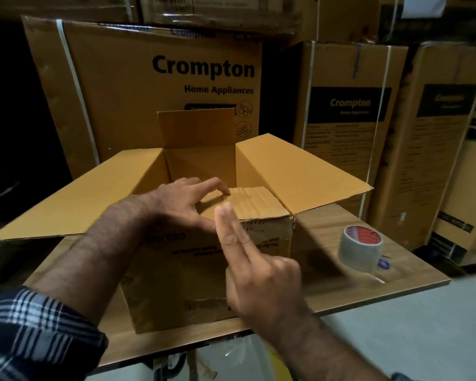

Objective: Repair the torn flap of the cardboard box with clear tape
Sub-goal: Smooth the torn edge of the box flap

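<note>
We have the box [204, 259] standing open on the table [341, 273], with its side flaps spread wide and its far flap upright. The near flap [256, 202] is folded down into the box mouth, and this appears to be the torn one: its edge at the box's near right corner looks ragged, though we cannot see the tear clearly.

Our left hand [176, 207] rests on the near flap, fingers [220, 188] curled and pressing the cardboard down rather than gripping anything. Our right hand [259, 279] hovers in front of the box's near wall, two fingers extended and empty, their tips close to the flap's fold line; whether they touch it we cannot tell.

The tape [362, 250] sits on the table to the right of the box, well apart from both hands. We cannot make out any tape over the flap; clear tape would be hard to spot here.

So we judge the job barely begun: the flap is being aligned, while pulling, cutting and sticking tape all remain.
</note>
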Tool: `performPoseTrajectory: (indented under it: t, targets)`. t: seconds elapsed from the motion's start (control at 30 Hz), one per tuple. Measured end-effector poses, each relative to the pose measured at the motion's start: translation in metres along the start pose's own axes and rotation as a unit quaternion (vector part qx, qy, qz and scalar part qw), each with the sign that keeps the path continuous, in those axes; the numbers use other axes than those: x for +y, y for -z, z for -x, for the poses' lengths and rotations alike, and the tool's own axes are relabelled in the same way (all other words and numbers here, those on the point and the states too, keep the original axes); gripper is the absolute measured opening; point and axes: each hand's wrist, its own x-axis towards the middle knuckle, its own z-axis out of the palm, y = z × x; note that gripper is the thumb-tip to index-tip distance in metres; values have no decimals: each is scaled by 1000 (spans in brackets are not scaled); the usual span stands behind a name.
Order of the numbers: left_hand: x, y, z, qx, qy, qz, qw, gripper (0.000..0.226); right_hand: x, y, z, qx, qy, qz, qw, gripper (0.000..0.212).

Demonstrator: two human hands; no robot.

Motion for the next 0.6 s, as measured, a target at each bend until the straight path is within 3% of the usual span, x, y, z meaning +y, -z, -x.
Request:
performPoseTrajectory:
  t: [0.17,0.47,0.6]
  targets:
    - [-1,0,-2,-9,-25,-6,1000,126,12,-9,13,-30,-41,35,998,81]
    - [1,0,-1,-8,-14,18,1000,102,46,-2,29,-11,-39,80,996,76]
    - [2,0,0,-11,-16,21,1000,112,49,-4,34,-25,-47,81,995,81]
